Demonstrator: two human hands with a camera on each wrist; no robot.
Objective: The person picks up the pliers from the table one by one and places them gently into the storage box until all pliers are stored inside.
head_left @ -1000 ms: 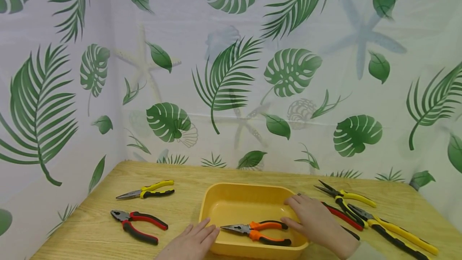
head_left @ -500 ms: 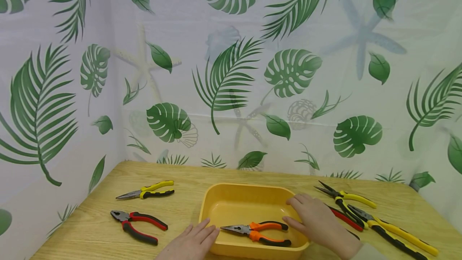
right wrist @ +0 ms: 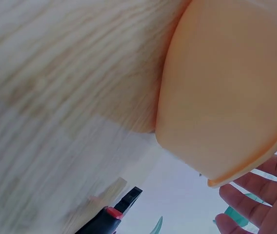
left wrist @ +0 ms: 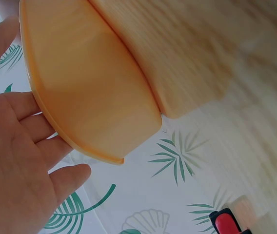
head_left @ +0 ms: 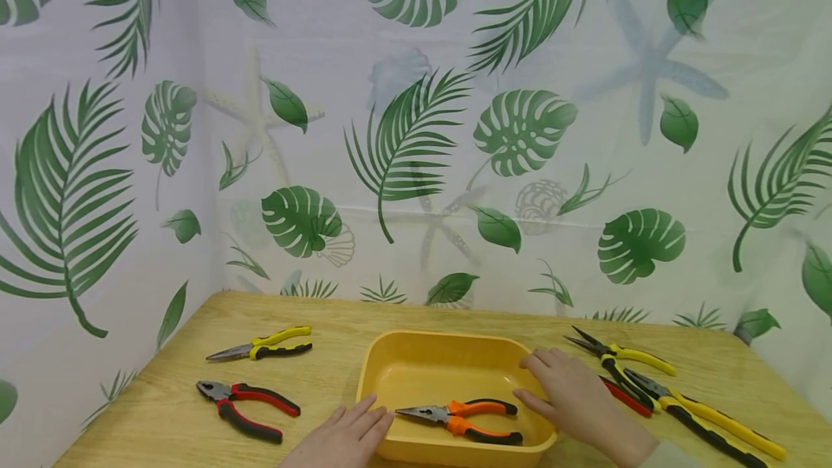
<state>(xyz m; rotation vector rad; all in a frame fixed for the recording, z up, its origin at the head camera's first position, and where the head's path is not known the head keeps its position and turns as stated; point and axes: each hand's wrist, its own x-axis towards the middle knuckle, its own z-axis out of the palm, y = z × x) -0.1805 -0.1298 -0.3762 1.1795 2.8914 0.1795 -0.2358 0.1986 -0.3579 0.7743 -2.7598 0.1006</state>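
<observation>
Touching the near-L rim of the yellow box (head_left: 455,451), the L hand (head_left: 347,435) is holding its fingers straight & slightly spread. R hand (head_left: 575,399) is resting at the R rim, fingers loosely extended & spread, pinching nothing. Orange pliers (head_left: 445,414) are lying inside the box nr the front wall, tips pointing L, handles R. On the counter (head_left: 338,352), L of box, yellow/blk pliers (head_left: 256,349) are lying behind red/blk pliers (head_left: 225,401). R of box, a yellow long-nose pair (head_left: 609,352) is overlapping in view w/ a bigger yellow pair (head_left: 672,396) & a red-handled tool (head_left: 627,397), partly hidden by R hand. Leaf-print cloth (head_left: 312,157) is hanging behind.
</observation>
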